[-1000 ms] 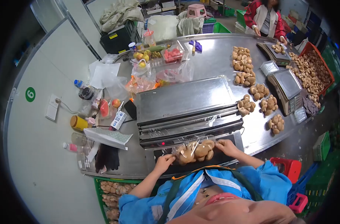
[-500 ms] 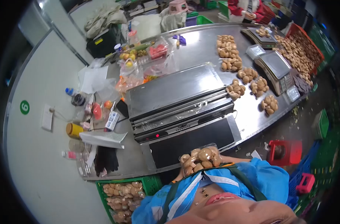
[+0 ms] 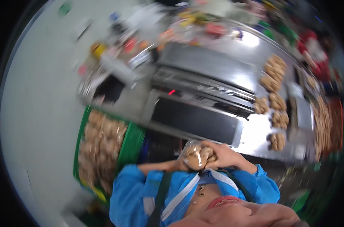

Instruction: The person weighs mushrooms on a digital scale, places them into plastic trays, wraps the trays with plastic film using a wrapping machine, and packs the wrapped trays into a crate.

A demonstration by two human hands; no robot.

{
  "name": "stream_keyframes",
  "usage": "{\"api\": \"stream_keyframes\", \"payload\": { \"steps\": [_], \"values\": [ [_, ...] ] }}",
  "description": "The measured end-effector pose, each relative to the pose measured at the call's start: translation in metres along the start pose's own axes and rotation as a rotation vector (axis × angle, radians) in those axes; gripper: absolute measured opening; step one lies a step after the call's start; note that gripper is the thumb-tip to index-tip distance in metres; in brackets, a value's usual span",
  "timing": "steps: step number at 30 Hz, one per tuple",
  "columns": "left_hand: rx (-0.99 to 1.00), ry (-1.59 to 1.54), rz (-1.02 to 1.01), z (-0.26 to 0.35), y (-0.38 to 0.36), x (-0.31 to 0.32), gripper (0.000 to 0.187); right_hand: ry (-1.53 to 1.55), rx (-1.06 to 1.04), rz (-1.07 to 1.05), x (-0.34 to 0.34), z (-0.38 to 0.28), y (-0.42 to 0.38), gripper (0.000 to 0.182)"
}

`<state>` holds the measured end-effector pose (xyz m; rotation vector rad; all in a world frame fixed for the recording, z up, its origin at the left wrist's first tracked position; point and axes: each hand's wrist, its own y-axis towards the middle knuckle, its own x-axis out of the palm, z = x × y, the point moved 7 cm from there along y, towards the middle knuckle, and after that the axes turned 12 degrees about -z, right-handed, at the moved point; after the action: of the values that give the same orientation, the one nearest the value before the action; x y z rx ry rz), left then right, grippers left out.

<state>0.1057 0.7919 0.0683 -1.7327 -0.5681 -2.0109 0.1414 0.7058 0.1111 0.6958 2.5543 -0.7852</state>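
Note:
A clear film-wrapped pack of brown mushrooms point(image 3: 196, 157) is held between my two hands, close to my chest and just off the table edge. My right hand point(image 3: 225, 155) wraps its right side, thumb and fingers pressed to the film. On the left side, my left hand point(image 3: 180, 165) grips the pack, its fingers mostly hidden by it. Just beyond is the film wrapping machine point(image 3: 206, 62), with a dark flat plate point(image 3: 196, 118) on its near side and a red light lit. To the left, a green crate point(image 3: 131, 145) holds several wrapped mushroom packs.
Loose clusters of mushrooms point(image 3: 274, 72) lie in rows on the metal table right of the machine. Scales point(image 3: 301, 113) and an orange crate point(image 3: 336, 125) of mushrooms stand farther right. Fruit, bags and a yellow-lidded jar point(image 3: 97, 49) crowd the back left. A person in red point(image 3: 313, 53) is at the far right.
The view has swung left, blurring it and bringing the green crate more fully into sight. Both hands now show around the mushroom pack, which stays near my chest.

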Motion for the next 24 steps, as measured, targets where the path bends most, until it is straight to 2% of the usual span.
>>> {"api": "stream_keyframes", "payload": {
  "steps": [1,2,3,4,6,7,8,9,10,11,12,13,14,15,16,18,20,21,22,24],
  "values": [
    [0.128,0.523,-0.126,0.013,-0.008,-0.012,0.026,0.172,-0.09,-0.005,0.006,0.011,0.013,0.073],
    [0.117,0.585,-0.029,0.01,-0.014,-0.039,0.035,0.302,0.029,-0.082,0.012,0.028,0.025,0.067],
    [0.099,0.644,0.068,0.007,-0.021,-0.066,0.044,0.496,-0.083,0.012,0.016,0.046,0.034,0.066],
    [0.304,0.479,0.312,0.032,-0.04,-0.051,0.05,0.703,-0.172,0.099,0.023,0.071,0.047,0.064],
    [0.403,0.419,0.27,0.045,-0.084,-0.111,0.055,0.811,-0.154,0.343,0.039,0.094,0.076,0.065],
    [0.54,0.727,0.423,0.066,-0.1,-0.079,0.061,0.623,-0.135,0.435,0.052,0.069,0.095,0.067],
    [0.818,1.226,0.765,0.077,-0.122,-0.084,0.069,0.21,-0.201,0.364,0.08,0.048,0.116,0.08],
    [0.898,1.067,0.794,0.097,-0.146,-0.059,0.075,0.289,-0.293,0.319,0.095,-0.004,0.124,0.095],
    [0.906,1.024,0.77,0.116,-0.175,-0.084,0.073,0.372,-0.334,0.164,0.1,-0.047,0.134,0.103],
    [0.947,0.871,0.867,0.125,-0.208,-0.087,0.068,0.364,-0.452,0.059,0.11,-0.066,0.15,0.099],
    [1.135,0.764,0.942,0.131,-0.249,-0.105,0.054,0.361,-0.561,-0.04,0.123,-0.082,0.16,0.094],
    [1.119,0.538,0.964,0.131,-0.294,-0.128,0.037,0.403,-0.52,-0.099,0.132,-0.087,0.167,0.088],
    [1.286,0.44,0.952,0.133,-0.349,-0.136,0.024,0.436,-0.486,-0.148,0.136,-0.094,0.178,0.081],
    [1.342,0.529,0.966,0.131,-0.407,-0.121,0.02,0.487,-0.464,-0.101,0.14,-0.088,0.189,0.068],
    [1.248,0.519,1.135,0.119,-0.488,-0.162,0.022,0.537,-0.425,-0.081,0.144,-0.082,0.202,0.056],
    [1.35,0.624,1.615,0.098,-0.587,-0.117,0.038,0.502,-0.294,-0.122,0.16,-0.052,0.233,0.045],
    [1.164,0.422,1.701,0.07,-0.639,-0.122,0.053,0.582,-0.286,-0.15,0.172,-0.056,0.245,0.04],
    [1.06,0.505,1.825,0.062,-0.666,-0.156,0.057,0.539,-0.289,-0.152,0.179,-0.063,0.249,0.041],
    [0.833,0.545,1.991,0.05,-0.687,-0.214,0.065,0.495,-0.289,-0.153,0.186,-0.069,0.253,0.042],
    [0.646,0.874,2.258,0.064,-0.662,-0.236,0.074,0.484,-0.301,-0.21,0.207,-0.083,0.261,0.044]
  ]
}}
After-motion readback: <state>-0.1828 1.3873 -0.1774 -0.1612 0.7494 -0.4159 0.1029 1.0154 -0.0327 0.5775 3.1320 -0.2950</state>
